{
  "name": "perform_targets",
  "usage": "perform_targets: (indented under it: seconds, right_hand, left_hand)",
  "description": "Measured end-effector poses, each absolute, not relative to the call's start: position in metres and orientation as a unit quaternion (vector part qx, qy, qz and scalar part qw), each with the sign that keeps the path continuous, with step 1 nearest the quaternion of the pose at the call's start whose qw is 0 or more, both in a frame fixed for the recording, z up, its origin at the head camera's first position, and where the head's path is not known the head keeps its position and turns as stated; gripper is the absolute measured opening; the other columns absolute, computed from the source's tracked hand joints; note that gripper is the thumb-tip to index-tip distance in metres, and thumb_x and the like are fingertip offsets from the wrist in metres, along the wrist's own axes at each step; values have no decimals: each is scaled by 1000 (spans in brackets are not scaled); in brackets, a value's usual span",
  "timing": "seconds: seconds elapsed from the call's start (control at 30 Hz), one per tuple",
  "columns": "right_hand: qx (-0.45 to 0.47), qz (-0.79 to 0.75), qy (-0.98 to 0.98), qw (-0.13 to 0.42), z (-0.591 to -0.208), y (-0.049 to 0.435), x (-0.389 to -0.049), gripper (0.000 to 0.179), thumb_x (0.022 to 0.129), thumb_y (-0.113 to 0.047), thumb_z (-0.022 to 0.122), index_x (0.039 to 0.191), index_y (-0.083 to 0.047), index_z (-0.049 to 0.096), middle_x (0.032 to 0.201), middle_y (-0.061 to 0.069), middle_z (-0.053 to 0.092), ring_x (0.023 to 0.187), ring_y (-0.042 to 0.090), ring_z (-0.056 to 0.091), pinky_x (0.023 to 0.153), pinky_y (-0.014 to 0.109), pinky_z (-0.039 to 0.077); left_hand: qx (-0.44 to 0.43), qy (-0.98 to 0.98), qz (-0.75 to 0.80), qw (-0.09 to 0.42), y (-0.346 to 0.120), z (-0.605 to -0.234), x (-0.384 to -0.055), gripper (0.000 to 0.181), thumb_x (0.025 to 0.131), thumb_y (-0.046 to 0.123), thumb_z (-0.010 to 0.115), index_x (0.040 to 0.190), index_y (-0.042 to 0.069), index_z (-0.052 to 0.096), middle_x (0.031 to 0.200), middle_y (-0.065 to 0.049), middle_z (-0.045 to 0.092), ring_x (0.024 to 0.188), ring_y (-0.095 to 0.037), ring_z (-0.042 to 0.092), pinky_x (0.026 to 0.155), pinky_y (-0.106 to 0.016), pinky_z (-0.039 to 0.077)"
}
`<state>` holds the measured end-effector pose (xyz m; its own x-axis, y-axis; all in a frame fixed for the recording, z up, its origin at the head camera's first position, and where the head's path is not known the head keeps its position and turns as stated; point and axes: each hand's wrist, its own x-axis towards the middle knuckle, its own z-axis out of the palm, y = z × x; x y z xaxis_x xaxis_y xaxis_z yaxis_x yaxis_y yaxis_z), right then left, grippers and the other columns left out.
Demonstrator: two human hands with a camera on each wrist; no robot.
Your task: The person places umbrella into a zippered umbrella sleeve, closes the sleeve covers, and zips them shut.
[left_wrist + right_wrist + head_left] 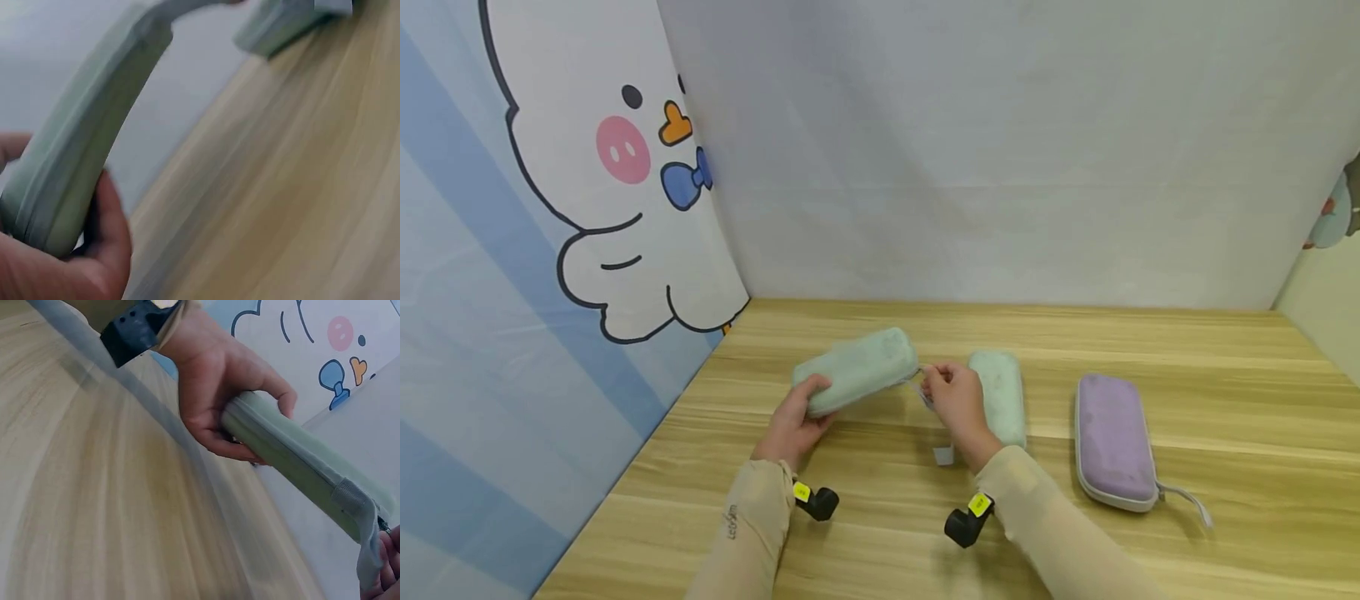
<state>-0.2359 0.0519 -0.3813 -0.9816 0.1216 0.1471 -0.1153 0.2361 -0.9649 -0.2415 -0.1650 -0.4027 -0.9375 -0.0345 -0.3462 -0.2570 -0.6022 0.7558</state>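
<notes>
My left hand (793, 425) grips a pale green zippered case (857, 371) by its left end, thumb on top and fingers beneath. The case is tilted, its right end higher, above the table. At that raised end my right hand (957, 402) pinches the small zipper pull between thumb and fingers. A grey wrist strap (367, 550) hangs from the same end, beside the right fingertips in the right wrist view. The zipper seam (294, 453) runs along the case's side and looks closed where it shows. The left wrist view shows the case (87, 125) edge-on in the left hand.
A second green case (1002, 396) lies behind the right forearm, with a white tag (943, 456) beside it. Farther right lies a purple case (1116, 442) with a grey strap (1187, 500). The wooden table (865, 533) meets a pale back wall and a cartoon-printed left wall.
</notes>
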Motion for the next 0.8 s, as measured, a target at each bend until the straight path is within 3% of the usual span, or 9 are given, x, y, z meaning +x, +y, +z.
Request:
perform_targets:
  seconds: [0.2, 0.47, 0.8]
  right_hand:
    - [0, 625, -775, 93, -377, 53, -236, 22, 93, -10, 54, 96, 10, 64, 77, 11, 64, 69, 15, 61, 62, 24, 50]
    - [-6, 613, -785, 93, -382, 52, -236, 20, 93, -11, 55, 94, 7, 64, 76, 9, 63, 69, 16, 59, 61, 26, 49]
    - [7, 584, -803, 119, -384, 49, -237, 19, 91, -11, 57, 90, 6, 66, 74, 9, 63, 66, 16, 56, 56, 23, 45]
  left_hand:
    - [-141, 519, 837, 102, -177, -409, -240, 62, 85, 10, 62, 138, 10, 30, 123, -15, 34, 106, -27, 40, 78, -34, 46]
    - [-153, 495, 854, 45, -166, -412, -243, 58, 86, 8, 60, 137, 4, 33, 123, -14, 35, 107, -27, 39, 80, -35, 45]
    - [-168, 478, 862, 21, -156, -411, -244, 54, 86, 8, 60, 133, 3, 35, 119, -12, 36, 104, -25, 39, 74, -28, 46]
